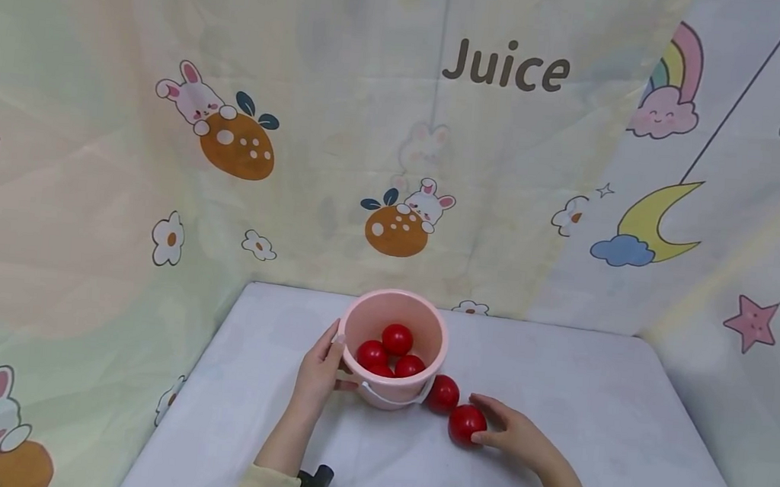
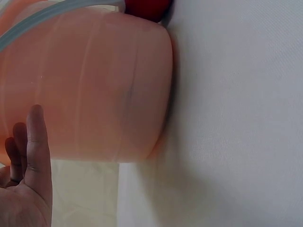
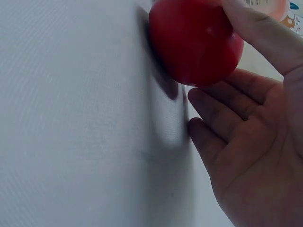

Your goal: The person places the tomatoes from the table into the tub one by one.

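The left hand (image 1: 317, 368) lies spread against the side of the pink bucket (image 1: 366, 326), likely to steady it; four red balls (image 1: 397, 340) show inside. The right hand (image 1: 512, 433) pinches another ball (image 1: 465, 425) low over the counter (image 1: 578, 381), thumb opposite fingers, apparently for a sure grip on its round sides. A sixth ball (image 1: 442, 394) sits between that one and the bucket, crowding the direct path. The bucket stands near the counter's back edge; sideways room reaches toward the right edge.
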Motion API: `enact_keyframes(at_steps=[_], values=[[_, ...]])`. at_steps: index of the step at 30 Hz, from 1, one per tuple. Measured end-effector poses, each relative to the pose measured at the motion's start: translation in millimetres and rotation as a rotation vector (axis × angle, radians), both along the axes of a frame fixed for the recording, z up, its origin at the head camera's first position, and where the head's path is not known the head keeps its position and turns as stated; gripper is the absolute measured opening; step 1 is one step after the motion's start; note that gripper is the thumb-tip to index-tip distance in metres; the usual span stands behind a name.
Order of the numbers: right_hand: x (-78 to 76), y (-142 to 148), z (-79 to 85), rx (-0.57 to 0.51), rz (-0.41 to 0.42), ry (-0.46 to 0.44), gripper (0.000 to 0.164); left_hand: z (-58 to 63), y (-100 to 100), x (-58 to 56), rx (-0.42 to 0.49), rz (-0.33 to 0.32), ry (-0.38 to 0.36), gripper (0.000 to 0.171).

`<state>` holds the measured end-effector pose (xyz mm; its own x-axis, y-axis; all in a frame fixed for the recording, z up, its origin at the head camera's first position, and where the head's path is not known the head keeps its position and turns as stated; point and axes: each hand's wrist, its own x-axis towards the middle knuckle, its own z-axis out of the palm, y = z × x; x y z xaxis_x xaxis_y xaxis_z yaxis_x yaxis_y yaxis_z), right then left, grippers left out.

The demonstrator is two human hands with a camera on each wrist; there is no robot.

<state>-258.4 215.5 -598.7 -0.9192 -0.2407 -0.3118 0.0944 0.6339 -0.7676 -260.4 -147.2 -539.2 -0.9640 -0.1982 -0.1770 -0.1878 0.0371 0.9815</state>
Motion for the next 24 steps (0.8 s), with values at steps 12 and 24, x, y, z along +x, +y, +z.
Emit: enact_keyframes(at_steps=[12, 24], values=[[3.9, -1.0, -4.3, 0.037, -0.020, -0.006, 0.079, -3.5, 0.0, -0.6, 0.020, 0.000, 0.029, 0.046], [5.1, 0.0, -8.0, 0.011, -0.024, -0.011, 0.079, -3.1, 0.4, -0.4, 0.017, -0.003, 0.039, 0.047]])
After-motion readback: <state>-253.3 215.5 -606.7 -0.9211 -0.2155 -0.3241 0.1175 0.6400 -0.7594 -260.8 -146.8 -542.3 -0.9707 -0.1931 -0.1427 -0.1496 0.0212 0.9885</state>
